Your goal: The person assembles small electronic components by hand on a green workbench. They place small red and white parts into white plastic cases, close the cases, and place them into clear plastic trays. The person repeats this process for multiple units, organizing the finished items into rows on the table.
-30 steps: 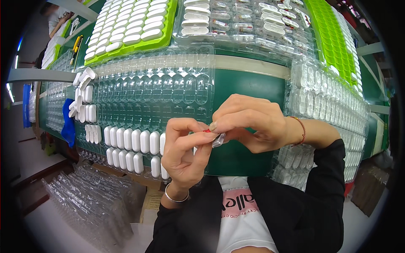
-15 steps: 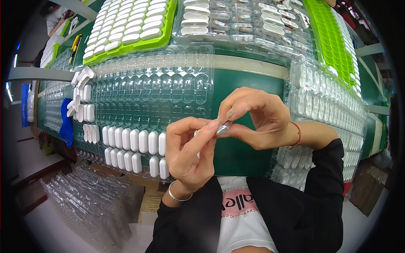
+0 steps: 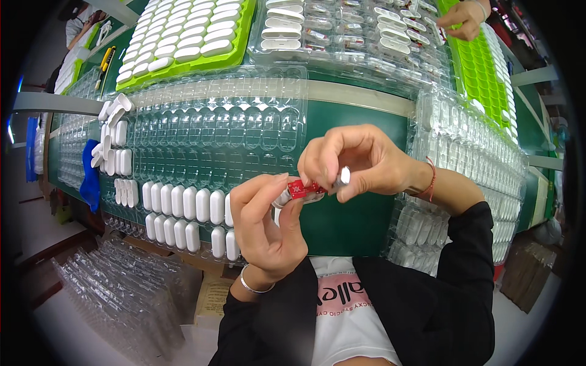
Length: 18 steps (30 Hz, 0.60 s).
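Note:
Both hands are raised over the green bench, pinching one small part between them. My left hand (image 3: 265,229) holds the end of a small red circuit piece (image 3: 302,189) with a silver metal end (image 3: 343,177). My right hand (image 3: 360,161) grips that silver end with thumb and forefinger. Just behind the hands lies a clear blister tray (image 3: 213,140); its lower rows hold white oval shells (image 3: 183,207), the upper pockets are bare.
A green tray of white shells (image 3: 183,36) and clear trays of parts (image 3: 342,30) sit at the far side. Another person's hand (image 3: 464,15) reaches in at top right. Stacked clear trays stand at right (image 3: 470,152) and lower left (image 3: 116,287). A blue cloth (image 3: 91,174) hangs at left.
Both hands have shifted slightly. The right hand's fingers have moved to the tip of the part, and the red circuit piece now shows between the two hands.

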Motion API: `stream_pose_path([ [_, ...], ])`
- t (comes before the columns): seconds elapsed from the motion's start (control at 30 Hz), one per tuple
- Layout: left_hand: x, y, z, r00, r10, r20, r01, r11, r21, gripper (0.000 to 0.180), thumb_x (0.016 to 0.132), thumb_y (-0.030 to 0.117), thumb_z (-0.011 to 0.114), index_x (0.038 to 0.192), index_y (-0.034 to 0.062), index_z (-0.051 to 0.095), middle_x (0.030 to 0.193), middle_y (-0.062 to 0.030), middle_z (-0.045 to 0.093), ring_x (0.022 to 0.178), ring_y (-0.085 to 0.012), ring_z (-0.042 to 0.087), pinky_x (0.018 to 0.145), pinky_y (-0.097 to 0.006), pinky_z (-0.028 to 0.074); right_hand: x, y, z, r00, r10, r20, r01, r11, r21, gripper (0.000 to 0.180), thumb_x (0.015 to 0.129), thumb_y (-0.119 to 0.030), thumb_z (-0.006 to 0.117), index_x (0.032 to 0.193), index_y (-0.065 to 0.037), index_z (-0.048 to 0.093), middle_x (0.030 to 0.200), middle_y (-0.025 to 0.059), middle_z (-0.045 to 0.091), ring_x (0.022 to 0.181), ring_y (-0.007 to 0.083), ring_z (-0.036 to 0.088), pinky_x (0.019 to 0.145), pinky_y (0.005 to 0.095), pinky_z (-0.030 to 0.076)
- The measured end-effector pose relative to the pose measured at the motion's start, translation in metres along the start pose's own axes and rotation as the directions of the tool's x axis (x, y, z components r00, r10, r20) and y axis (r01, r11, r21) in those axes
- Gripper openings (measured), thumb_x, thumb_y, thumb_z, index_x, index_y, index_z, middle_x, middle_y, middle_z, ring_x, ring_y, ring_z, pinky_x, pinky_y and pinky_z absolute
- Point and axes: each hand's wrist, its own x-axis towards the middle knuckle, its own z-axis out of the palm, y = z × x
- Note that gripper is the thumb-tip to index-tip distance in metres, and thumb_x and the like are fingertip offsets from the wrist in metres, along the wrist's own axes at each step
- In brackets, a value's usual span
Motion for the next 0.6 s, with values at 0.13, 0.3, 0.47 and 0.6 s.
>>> stream_pose_path([
  [0.13,-0.003,-0.001,-0.002,1.000,-0.011,-0.023,0.010,1.000,-0.017,0.033,0.087,-0.008,0.061,0.119,-0.0051,0.053,0.111,-0.0176,0.052,0.095,-0.0221,0.059,0.082,-0.031,0.052,0.001,0.005,-0.005,0.989,-0.062,0.132,0.069,0.996,-0.048,0.023,0.078,0.000,0.077,0.095,-0.005,0.063,0.096,0.0065,0.060,0.098,0.0194,0.055,0.090,0.0354,0.044],
  [0.3,-0.001,0.000,0.001,0.992,-0.121,-0.042,0.108,0.967,-0.229,0.039,0.082,-0.011,0.068,0.117,-0.0052,0.053,0.112,-0.0160,0.053,0.098,-0.0207,0.059,0.083,-0.031,0.052,0.001,0.007,-0.003,0.990,-0.129,0.055,0.134,0.986,-0.098,0.022,0.080,-0.001,0.077,0.097,-0.004,0.063,0.099,0.0073,0.060,0.100,0.0190,0.056,0.091,0.0346,0.044],
  [0.47,-0.004,-0.009,-0.001,0.955,-0.295,0.045,0.288,0.869,-0.402,0.043,0.075,-0.013,0.075,0.113,-0.0042,0.059,0.114,-0.0136,0.055,0.100,-0.0164,0.058,0.084,-0.027,0.051,-0.003,0.008,0.007,0.973,-0.195,-0.124,0.135,0.916,-0.378,0.025,0.084,0.002,0.071,0.105,-0.002,0.059,0.099,0.0102,0.060,0.097,0.0208,0.061,0.088,0.0361,0.050],
  [0.6,-0.004,-0.011,0.001,0.953,-0.303,0.020,0.289,0.885,-0.365,0.042,0.074,-0.013,0.075,0.112,-0.0039,0.061,0.112,-0.0127,0.056,0.101,-0.0166,0.059,0.087,-0.027,0.052,-0.002,0.011,0.010,0.938,-0.260,-0.229,0.151,0.901,-0.407,0.032,0.087,0.006,0.066,0.117,0.002,0.057,0.105,0.0077,0.063,0.095,0.0135,0.064,0.086,0.0272,0.053],
])
